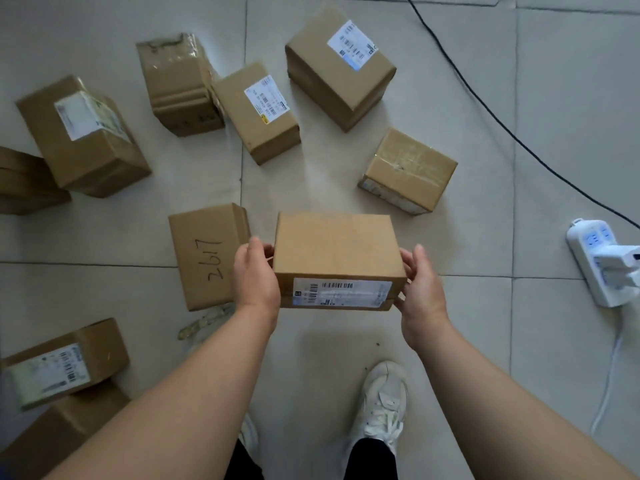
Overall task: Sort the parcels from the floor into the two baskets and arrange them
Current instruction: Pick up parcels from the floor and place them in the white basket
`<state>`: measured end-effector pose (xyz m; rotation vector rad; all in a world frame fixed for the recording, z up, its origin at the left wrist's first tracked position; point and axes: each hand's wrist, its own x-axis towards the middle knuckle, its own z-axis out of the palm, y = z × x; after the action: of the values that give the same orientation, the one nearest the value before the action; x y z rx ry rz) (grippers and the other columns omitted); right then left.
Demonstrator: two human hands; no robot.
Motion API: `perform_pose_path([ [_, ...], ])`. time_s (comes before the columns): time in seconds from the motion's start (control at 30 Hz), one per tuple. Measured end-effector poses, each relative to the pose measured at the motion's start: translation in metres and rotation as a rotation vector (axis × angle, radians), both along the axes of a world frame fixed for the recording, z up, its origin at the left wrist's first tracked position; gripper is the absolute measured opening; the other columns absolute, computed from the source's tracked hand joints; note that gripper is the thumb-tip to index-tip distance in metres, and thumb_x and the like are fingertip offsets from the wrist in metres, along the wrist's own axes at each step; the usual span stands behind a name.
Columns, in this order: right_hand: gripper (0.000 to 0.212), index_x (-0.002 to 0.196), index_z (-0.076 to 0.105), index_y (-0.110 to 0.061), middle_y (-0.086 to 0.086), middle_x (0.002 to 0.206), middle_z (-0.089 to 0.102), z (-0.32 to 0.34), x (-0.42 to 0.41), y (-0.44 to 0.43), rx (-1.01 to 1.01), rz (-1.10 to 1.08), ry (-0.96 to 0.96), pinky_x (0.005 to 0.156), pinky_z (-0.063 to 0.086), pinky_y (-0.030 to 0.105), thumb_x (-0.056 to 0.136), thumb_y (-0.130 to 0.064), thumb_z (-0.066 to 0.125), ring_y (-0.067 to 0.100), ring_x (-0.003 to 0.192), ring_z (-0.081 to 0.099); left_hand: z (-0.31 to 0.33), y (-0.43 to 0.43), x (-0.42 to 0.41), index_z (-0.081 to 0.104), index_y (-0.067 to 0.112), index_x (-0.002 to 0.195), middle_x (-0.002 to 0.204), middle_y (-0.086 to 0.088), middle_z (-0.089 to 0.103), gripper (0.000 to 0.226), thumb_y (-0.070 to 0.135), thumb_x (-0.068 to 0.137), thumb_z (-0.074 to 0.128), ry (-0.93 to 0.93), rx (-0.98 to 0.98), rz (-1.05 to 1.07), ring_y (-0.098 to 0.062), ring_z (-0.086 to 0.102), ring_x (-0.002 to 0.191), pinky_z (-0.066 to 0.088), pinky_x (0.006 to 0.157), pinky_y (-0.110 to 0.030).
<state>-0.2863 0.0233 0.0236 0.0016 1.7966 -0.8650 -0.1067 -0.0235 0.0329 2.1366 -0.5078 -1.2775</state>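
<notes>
Fingers (268, 251) of both hands curling out of sight behind the held parcel (336, 251), label print (341, 292) blurring past reading, a box at the left edge (20, 181) being cut off, power strip (604, 261) running off the right edge, left shoe (249, 436) hiding under the forearm.

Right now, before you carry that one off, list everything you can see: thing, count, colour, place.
held parcel: one, brown, label facing the wearer, centre, between both hands.
parcel marked 2617: one, brown, floor, just left of the held one.
other parcels: about nine, brown cardboard, on the floor across the top and down the left edge.
power strip: one, white, right edge, a plug in it.
black cable: one, upper right floor.
baskets: none in view.
shoe: one clear, white, bottom centre.
left hand: on the parcel's left side.
right hand: on its right side.
</notes>
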Motion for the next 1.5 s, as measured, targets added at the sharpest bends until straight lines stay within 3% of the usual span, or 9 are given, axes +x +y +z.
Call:
perform_pose_path([
  [0.23,0.021,0.111,0.064,-0.032,-0.006,0.112,0.064,0.024,0.082,-0.052,-0.181,0.216,-0.049,0.093,0.048,0.041,0.096,-0.031,0.049,0.013,0.104,0.058,0.022,-0.031,0.078,0.06,0.009,0.089,0.077,0.0,0.058,0.02,0.027,0.095,0.051,-0.161,-0.211,0.208,-0.016,0.053,0.077,0.043,0.064,-0.026],
  [0.4,0.034,0.109,0.057,-0.052,0.002,0.137,0.049,0.015,0.149,-0.073,-0.222,0.452,-0.044,0.108,0.039,0.039,0.077,-0.046,0.047,0.019,0.124,0.049,0.01,-0.027,0.15,0.059,0.018,0.08,0.084,-0.006,0.062,0.021,0.038,0.085,0.057,-0.253,-0.171,0.174,-0.019,0.054,0.081,0.043,0.073,-0.032],
  [0.5,0.057,0.138,0.046,-0.046,-0.005,0.147,0.041,-0.009,0.173,-0.066,-0.196,0.55,-0.054,0.118,0.028,0.04,0.081,-0.046,0.046,0.012,0.134,0.04,-0.012,-0.01,0.184,0.061,0.023,0.078,0.089,-0.003,0.065,0.026,0.048,0.071,0.064,-0.088,-0.027,0.158,-0.022,0.059,0.089,0.049,0.077,-0.043],
  [0.67,0.101,0.152,0.023,-0.041,-0.006,0.151,0.038,-0.035,0.182,-0.046,-0.068,0.431,-0.207,0.117,0.023,0.047,0.063,-0.065,0.065,0.021,0.14,0.035,-0.025,0.014,0.197,0.062,0.028,0.094,0.094,0.004,0.068,0.026,0.052,0.089,0.054,0.311,0.162,0.146,-0.015,0.06,0.094,0.046,0.079,-0.032],
  [0.8,0.095,0.143,0.038,-0.041,-0.004,0.139,0.057,-0.045,0.194,-0.036,-0.055,0.406,-0.311,0.101,0.035,0.037,0.056,-0.072,0.061,0.017,0.126,0.054,-0.035,0.023,0.197,0.064,0.028,0.116,0.102,0.003,0.074,0.062,0.068,0.07,0.053,0.553,0.217,0.182,-0.017,0.059,0.107,0.041,0.089,-0.034],
  [0.93,0.096,0.14,0.041,-0.035,-0.001,0.131,0.063,-0.039,0.201,-0.039,-0.046,0.421,-0.301,0.093,0.037,0.036,0.054,-0.069,0.065,0.015,0.114,0.063,-0.028,0.027,0.2,0.058,0.033,0.127,0.121,0.003,0.067,0.074,0.072,0.063,0.059,0.543,0.23,0.161,-0.018,0.053,0.119,0.027,0.11,-0.048],
  [1.03,0.09,0.135,0.046,-0.03,0.001,0.128,0.064,-0.017,0.2,-0.045,-0.057,0.487,-0.261,0.1,0.037,0.038,0.055,-0.067,0.066,0.016,0.112,0.063,-0.003,0.025,0.203,0.056,0.037,0.124,0.125,0.002,0.064,0.083,0.076,0.051,0.061,0.529,0.217,0.1,-0.022,0.051,0.122,0.019,0.114,-0.055],
  [1.23,0.084,0.134,0.049,-0.024,0.005,0.125,0.066,0.064,0.199,-0.07,-0.143,0.543,-0.237,0.076,0.043,0.021,0.062,-0.065,0.063,0.014,0.107,0.067,0.074,0.004,0.201,0.056,0.037,0.106,0.125,0.001,0.061,0.057,0.071,0.061,0.056,0.511,0.116,0.111,-0.022,0.049,0.122,0.022,0.11,-0.053],
  [1.5,0.086,0.139,0.043,-0.026,0.002,0.125,0.066,0.257,0.2,-0.103,-0.359,0.706,-0.231,0.088,0.047,0.022,0.066,-0.066,0.062,0.014,0.107,0.066,0.273,-0.014,0.195,0.056,0.035,0.12,0.122,-0.003,0.062,0.072,0.073,0.059,0.059,0.436,-0.093,0.22,-0.019,0.053,0.11,0.033,0.104,-0.057],
])
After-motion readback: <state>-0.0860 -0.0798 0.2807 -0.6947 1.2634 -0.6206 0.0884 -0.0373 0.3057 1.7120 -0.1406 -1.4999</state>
